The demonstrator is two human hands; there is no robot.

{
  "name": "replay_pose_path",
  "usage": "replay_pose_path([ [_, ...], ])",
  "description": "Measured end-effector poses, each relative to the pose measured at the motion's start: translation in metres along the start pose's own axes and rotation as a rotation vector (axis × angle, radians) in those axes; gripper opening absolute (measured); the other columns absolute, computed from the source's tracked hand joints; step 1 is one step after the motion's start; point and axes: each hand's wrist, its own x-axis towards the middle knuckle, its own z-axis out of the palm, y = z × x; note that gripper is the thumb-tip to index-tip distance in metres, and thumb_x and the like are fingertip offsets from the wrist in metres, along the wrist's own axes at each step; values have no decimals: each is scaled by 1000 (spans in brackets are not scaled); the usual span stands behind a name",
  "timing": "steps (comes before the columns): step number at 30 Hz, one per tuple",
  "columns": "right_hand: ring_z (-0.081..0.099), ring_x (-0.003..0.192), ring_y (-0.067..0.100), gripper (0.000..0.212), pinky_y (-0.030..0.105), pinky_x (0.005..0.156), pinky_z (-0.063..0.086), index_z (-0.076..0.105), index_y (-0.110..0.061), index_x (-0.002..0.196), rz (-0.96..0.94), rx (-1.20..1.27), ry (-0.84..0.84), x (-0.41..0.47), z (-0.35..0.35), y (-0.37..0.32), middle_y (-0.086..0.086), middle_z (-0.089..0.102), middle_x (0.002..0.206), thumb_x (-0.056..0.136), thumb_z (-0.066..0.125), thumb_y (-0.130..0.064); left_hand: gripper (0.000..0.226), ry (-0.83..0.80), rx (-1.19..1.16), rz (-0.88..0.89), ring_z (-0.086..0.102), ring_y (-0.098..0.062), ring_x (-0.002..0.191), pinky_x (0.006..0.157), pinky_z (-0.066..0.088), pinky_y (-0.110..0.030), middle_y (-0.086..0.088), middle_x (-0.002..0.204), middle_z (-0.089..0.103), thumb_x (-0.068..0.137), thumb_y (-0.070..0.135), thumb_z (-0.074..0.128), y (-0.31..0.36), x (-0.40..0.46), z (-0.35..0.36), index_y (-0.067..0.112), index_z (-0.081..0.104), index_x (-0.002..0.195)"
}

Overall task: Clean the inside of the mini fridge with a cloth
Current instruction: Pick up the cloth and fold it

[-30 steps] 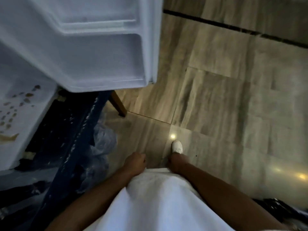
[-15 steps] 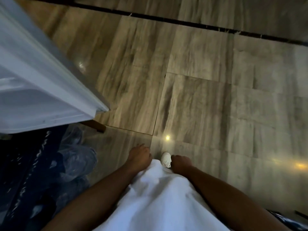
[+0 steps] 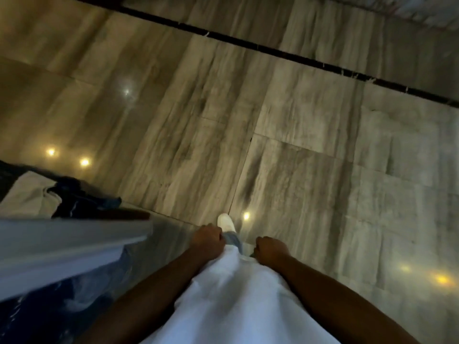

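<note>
We find both hands, left (image 3: 207, 238) and right (image 3: 269, 249), curled and holding nothing; no wiping underway. Next: fetch a cloth, turn to the fridge (image 3: 62, 247) left of them.

Glossy streaked floor tiles (image 3: 285, 135) — dim light

I am wearing a long white garment (image 3: 238, 301), light blue jeans (image 3: 233, 239) beneath it, a white shoe (image 3: 225, 222), my forearms going bare of sleeves.

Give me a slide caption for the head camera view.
Both fists, left hand and right hand, hang empty over tiled floor.
</note>
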Motion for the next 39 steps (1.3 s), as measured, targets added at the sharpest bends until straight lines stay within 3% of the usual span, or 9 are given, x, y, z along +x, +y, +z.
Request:
replay_pose_path([
  [7, 60, 114, 28, 30, 37, 89, 47, 59, -15, 116, -115, -171, 92, 80, -127, -40, 9, 61, 122, 99, 43, -33, 26, -43, -132, -184, 63, -31, 101, 81, 47, -35, -13, 111, 66, 93, 35, 50, -23, 58, -64, 15, 66, 97],
  [13, 66, 96, 33, 23, 36, 73, 46, 63, -14, 106, -240, -292, 16, 169, -212, -85, 11, 69, 105, 97, 46, -27, 27, 14, -295, -381, 62, -33, 101, 81, 47, -33, -16, 109, 66, 93, 32, 49, -47, 117, -104, 10, 64, 97],
  [19, 65, 108, 27, 40, 37, 90, 49, 64, -18, 114, -358, -541, -12, 246, -293, -134, 8, 68, 118, 99, 42, -48, 33, 255, -479, -606, 63, -37, 90, 69, 45, -35, -18, 93, 66, 83, 40, 40, -67, 152, -164, 14, 61, 78],
  [21, 63, 112, 26, 40, 36, 93, 48, 63, -19, 117, -388, -618, -78, 264, -311, -155, 8, 66, 121, 98, 44, -49, 37, 292, -541, -684, 62, -37, 92, 70, 45, -35, -18, 96, 65, 83, 41, 40, -77, 157, -183, 13, 65, 84],
  [25, 63, 110, 26, 30, 31, 88, 47, 64, -18, 110, -499, -759, -169, 297, -331, -209, 8, 66, 120, 95, 49, -40, 29, 320, -650, -819, 61, -32, 96, 71, 41, -32, -14, 104, 63, 92, 36, 49, -100, 165, -196, 15, 67, 98],
  [29, 62, 115, 28, 20, 32, 91, 48, 63, -24, 96, -590, -917, -230, 326, -340, -286, 7, 66, 123, 96, 49, -38, 25, 394, -826, -980, 61, -25, 89, 71, 42, -30, -10, 98, 65, 93, 35, 50, -138, 165, -200, 16, 66, 90],
  [31, 63, 115, 29, 20, 34, 89, 49, 65, -23, 103, -620, -1015, -233, 335, -344, -333, 7, 66, 125, 96, 50, -35, 22, 403, -929, -1025, 62, -25, 87, 69, 42, -29, -8, 90, 62, 92, 35, 50, -162, 160, -209, 19, 62, 82],
  [34, 65, 109, 28, 15, 33, 81, 48, 54, -27, 84, -717, -1071, -196, 341, -347, -398, 7, 68, 116, 92, 51, -39, 26, 412, -1006, -1059, 64, -28, 93, 74, 47, -33, -12, 99, 66, 92, 35, 49, -190, 152, -219, 15, 65, 90],
  [39, 65, 107, 30, 31, 35, 85, 51, 66, -19, 108, -955, -1233, -152, 337, -339, -494, 8, 69, 116, 92, 49, -39, 25, 454, -1150, -1161, 62, -27, 97, 80, 49, -35, -11, 106, 64, 95, 33, 47, -220, 137, -222, 14, 64, 96],
])
